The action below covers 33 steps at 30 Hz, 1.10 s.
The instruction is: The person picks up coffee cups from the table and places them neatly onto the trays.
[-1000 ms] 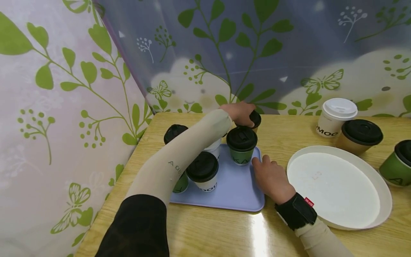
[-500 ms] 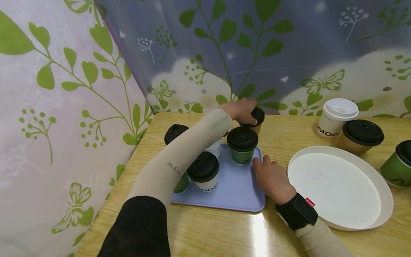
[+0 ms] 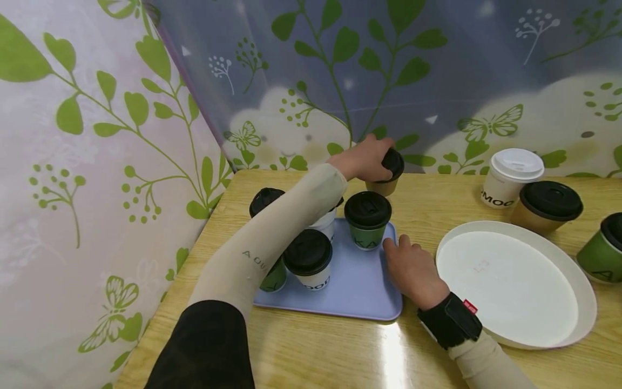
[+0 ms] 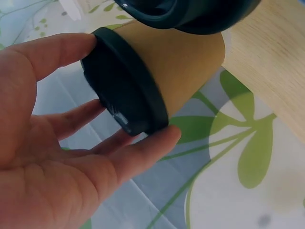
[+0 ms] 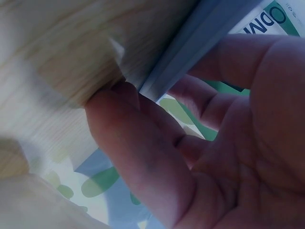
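Observation:
My left hand [image 3: 365,158] grips a brown paper coffee cup [image 3: 382,187] by its black lid [image 4: 126,83], behind the tray. In the left wrist view its thumb and fingers lie on opposite sides of the lid, and the cup appears sideways. My right hand [image 3: 413,269] holds the right edge of the lilac tray [image 3: 359,286], with fingers on both sides of the rim in the right wrist view. On the tray stand a green cup [image 3: 366,237], a white cup with a black lid [image 3: 313,278] and more lidded cups, partly hidden by my left arm.
A round white tray [image 3: 515,292] lies to the right. Behind and beside it stand a white-lidded cup [image 3: 500,186], a brown cup [image 3: 534,215] and a green cup [image 3: 600,255]. A patterned cloth [image 3: 301,59] hangs along the table's back edge.
My left hand has moved slightly up and to the right with the brown cup, away from the green cup. My right hand has stayed at the tray's edge.

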Motion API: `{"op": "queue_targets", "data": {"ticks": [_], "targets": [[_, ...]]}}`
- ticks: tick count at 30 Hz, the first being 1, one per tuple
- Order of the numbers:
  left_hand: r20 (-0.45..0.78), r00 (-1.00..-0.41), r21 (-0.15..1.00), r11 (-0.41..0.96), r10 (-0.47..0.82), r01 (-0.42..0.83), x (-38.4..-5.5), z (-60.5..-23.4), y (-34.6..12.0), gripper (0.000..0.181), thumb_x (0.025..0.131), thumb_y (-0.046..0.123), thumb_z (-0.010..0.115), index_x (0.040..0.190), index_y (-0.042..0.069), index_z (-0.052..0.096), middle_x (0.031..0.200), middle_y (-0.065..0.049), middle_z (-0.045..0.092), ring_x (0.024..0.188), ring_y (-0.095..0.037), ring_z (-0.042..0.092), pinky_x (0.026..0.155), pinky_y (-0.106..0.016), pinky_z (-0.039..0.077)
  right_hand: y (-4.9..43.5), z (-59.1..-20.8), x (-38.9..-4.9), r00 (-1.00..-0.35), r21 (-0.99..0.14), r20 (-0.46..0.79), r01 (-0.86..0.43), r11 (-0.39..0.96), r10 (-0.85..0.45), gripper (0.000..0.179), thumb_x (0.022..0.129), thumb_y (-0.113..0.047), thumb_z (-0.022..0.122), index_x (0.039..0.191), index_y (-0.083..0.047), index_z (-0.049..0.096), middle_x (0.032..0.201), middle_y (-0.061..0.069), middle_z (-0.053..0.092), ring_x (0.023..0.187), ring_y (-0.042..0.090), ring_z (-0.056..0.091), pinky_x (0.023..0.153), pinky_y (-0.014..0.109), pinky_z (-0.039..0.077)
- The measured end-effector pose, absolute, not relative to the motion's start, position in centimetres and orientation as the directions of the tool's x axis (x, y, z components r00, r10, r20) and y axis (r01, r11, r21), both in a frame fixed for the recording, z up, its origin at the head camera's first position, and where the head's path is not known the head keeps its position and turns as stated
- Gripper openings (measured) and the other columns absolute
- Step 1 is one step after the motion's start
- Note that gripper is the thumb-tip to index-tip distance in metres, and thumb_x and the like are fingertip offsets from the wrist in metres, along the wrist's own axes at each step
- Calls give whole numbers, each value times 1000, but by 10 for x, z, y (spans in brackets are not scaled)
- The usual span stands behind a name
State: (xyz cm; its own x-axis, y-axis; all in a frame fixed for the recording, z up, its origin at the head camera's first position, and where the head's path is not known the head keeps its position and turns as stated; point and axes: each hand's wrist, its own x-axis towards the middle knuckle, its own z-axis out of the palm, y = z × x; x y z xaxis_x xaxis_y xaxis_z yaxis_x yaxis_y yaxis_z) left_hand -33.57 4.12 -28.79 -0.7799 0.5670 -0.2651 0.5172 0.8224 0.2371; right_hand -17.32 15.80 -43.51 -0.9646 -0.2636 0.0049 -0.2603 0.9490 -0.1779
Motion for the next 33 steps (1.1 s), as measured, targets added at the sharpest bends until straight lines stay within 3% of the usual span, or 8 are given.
{"op": "queue_targets", "data": {"ticks": [12, 18, 33], "targets": [[-101, -843, 294, 825, 529, 482, -325, -278, 34, 68, 104, 40, 57, 163, 21, 29, 155, -17, 31, 128, -29, 42, 94, -37, 45, 158, -434, -174, -964, -185, -27, -254, 949, -263, 14, 103, -4, 52, 114, 3, 57, 97, 26, 54, 72, 40, 60, 57, 51, 51], [-1, -873, 364, 813, 489, 455, -312, -269, 30, 68, 102, 40, 59, 162, 23, 34, 152, -16, 33, 123, -27, 42, 89, -35, 48, 158, -435, -173, -963, -181, -11, -262, 948, -268, 15, 103, -4, 52, 115, 3, 58, 96, 26, 54, 71, 39, 59, 56, 51, 51], [183, -852, 409, 750, 490, 519, -273, -251, 18, 64, 100, 42, 63, 158, 25, 41, 148, -13, 38, 125, -25, 44, 93, -33, 47, 158, -435, -173, -963, -184, 16, -266, 946, -268, 12, 103, -3, 52, 111, 4, 57, 94, 26, 54, 69, 40, 58, 55, 52, 51]]}}
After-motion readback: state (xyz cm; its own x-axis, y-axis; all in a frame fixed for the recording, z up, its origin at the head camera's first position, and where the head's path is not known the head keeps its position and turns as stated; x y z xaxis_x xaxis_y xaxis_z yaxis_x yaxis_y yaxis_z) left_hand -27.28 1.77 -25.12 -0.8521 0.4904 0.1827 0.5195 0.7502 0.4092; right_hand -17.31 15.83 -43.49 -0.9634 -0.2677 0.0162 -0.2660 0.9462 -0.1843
